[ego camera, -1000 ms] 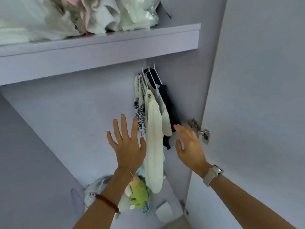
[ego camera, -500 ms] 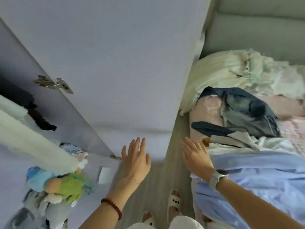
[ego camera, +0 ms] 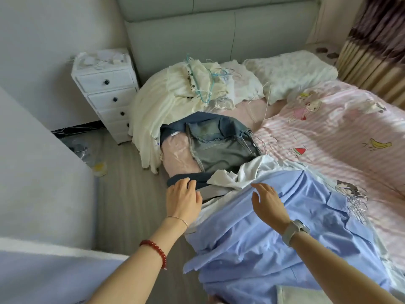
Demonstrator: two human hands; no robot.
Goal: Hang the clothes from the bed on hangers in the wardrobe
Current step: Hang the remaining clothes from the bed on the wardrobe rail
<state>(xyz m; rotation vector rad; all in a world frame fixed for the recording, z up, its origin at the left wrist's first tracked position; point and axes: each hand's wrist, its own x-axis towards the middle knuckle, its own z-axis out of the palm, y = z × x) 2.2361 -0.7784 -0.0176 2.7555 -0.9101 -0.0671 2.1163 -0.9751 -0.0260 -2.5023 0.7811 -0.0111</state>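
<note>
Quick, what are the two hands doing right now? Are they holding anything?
Left hand: open, fingers relaxed, holding nothing, fingertips at the dark navy garment.
Right hand: open, fingers spread over the light blue cotton shirt, holding nothing.

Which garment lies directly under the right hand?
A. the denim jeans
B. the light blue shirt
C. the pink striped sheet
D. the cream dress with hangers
B: the right hand, fingers spread, is over the light blue shirt at the bed's near edge.
</note>
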